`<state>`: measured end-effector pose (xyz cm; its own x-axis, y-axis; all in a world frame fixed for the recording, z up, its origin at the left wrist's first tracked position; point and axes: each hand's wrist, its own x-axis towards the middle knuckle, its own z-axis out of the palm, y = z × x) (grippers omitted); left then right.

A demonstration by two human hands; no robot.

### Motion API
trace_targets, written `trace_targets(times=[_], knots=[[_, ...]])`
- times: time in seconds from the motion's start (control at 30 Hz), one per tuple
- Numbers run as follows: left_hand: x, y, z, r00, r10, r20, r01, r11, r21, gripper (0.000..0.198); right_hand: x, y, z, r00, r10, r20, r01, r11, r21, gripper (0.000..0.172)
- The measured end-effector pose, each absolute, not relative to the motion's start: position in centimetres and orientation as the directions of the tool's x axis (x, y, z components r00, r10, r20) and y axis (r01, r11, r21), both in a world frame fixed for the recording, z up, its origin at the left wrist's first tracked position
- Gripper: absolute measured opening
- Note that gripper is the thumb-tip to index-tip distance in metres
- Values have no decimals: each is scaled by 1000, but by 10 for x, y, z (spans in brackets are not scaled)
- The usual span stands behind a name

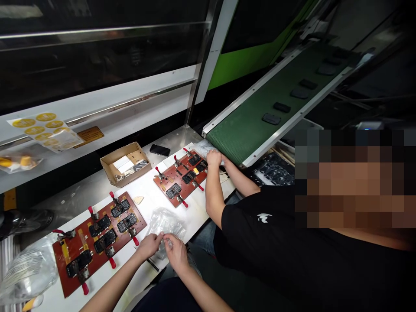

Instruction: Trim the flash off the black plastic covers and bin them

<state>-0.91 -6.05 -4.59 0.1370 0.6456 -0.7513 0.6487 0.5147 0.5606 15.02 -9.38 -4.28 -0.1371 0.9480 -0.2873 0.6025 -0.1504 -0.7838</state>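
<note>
My left hand point(148, 246) and my right hand point(176, 253) meet over the white bench point(143, 221), fingertips pinched together on a crumpled transparent plastic bag point(165, 224). Just left of my hands lies a red-brown fixture board point(73, 255) with red-handled toggle clamps point(112, 262) holding several black phone-sized parts. A second such board point(169, 182) sits farther along the bench, beyond my hands. A co-worker's hand point(213, 158), in a black T-shirt sleeve's reach, rests at the far end near a transparent packet point(203, 149).
A green conveyor belt point(253, 117) slopes up to the right, carrying several black pads point(271, 118). On the bench stand a cardboard box point(110, 167) of small items and a black phone point(160, 150). A plastic bag point(27, 273) lies at far left; a yellow sticker sheet point(42, 130) hangs on the panel.
</note>
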Motion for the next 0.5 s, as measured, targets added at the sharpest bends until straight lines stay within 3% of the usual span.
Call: trace_targets(times=[0.07,0.2,0.37,0.5], knots=[[-3,-64,-52,142,543,-828,521,670,529,62,150,-92,-45,-124,943,-309,617,-170,-768,26],[2,-65,-62,143,419,-897,295,847,442,42,152,-93,-45,-139,935,-327,624,-174,-762,28],[-3,-66,-73,107,343,-933,184,916,357,30,156,-100,-41,-191,929,-318,619,-137,-773,30],[-7,-70,-75,115,351,-929,183,912,367,30,160,-105,-36,-201,922,-330,635,-134,-761,30]])
